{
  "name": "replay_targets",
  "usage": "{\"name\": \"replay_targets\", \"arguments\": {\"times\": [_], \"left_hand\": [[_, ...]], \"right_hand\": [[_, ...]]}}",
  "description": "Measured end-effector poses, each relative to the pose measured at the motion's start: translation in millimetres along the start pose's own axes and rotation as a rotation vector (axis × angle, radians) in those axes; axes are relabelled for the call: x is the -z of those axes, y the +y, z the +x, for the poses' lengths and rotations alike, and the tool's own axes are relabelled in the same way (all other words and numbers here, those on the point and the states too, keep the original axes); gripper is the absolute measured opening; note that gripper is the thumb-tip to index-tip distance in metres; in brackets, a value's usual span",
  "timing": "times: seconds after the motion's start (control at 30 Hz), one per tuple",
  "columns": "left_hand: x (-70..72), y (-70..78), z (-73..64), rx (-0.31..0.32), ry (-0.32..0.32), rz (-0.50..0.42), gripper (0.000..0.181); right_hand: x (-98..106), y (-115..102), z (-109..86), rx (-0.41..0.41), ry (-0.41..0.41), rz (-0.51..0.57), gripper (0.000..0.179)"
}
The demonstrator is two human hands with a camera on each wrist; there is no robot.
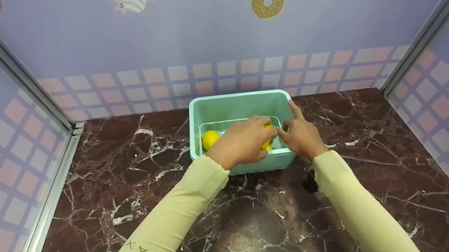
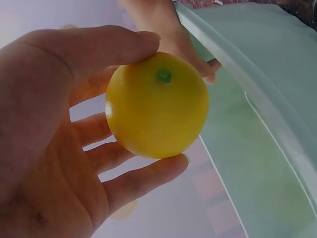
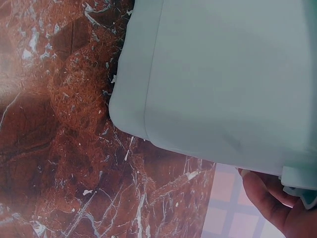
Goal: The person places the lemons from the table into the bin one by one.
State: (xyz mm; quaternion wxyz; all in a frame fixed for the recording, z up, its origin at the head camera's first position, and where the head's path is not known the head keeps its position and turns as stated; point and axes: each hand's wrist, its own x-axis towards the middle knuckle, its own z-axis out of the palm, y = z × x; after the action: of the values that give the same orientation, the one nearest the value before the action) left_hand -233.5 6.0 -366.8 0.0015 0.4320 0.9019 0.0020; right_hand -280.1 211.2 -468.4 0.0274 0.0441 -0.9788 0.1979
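Observation:
A pale green plastic bin (image 1: 245,163) stands on the table by the back wall. My left hand (image 1: 247,140) is over its right half, holding a round yellow citrus fruit (image 2: 157,106) between thumb and fingers. The green stem spot of this fruit faces the left wrist camera. Another yellow fruit (image 1: 210,139) lies at the left inside the bin. A bit of yellow also shows under my left hand, mostly hidden. At the bin's right rim, my right hand (image 1: 304,136) grips the edge, with its index finger stretched along it; only some fingers (image 3: 265,198) appear in the right wrist view.
The dark red marbled table (image 1: 129,183) spreads around the bin. Purple walls with pink and white checks (image 1: 218,69) enclose the back and both sides. A small black object (image 1: 310,181) is beside the right sleeve.

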Motion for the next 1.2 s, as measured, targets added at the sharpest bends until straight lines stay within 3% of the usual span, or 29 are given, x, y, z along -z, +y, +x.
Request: {"name": "replay_targets", "arguments": {"times": [0.23, 0.53, 1.2], "left_hand": [[5.6, -3.4, 5.5, 0.034, -0.042, -0.028, 0.042], [11.3, -12.6, 13.7, 0.028, -0.045, -0.044, 0.035], [12.7, -29.6, 33.5, 0.083, -0.116, -0.083, 0.039]], "right_hand": [[0.4, -0.5, 0.1, -0.001, 0.002, 0.0, 0.037], [1.5, -1.3, -0.4, 0.002, -0.017, 0.003, 0.041], [1.6, -0.9, 0.5, -0.015, -0.02, 0.004, 0.038]]}}
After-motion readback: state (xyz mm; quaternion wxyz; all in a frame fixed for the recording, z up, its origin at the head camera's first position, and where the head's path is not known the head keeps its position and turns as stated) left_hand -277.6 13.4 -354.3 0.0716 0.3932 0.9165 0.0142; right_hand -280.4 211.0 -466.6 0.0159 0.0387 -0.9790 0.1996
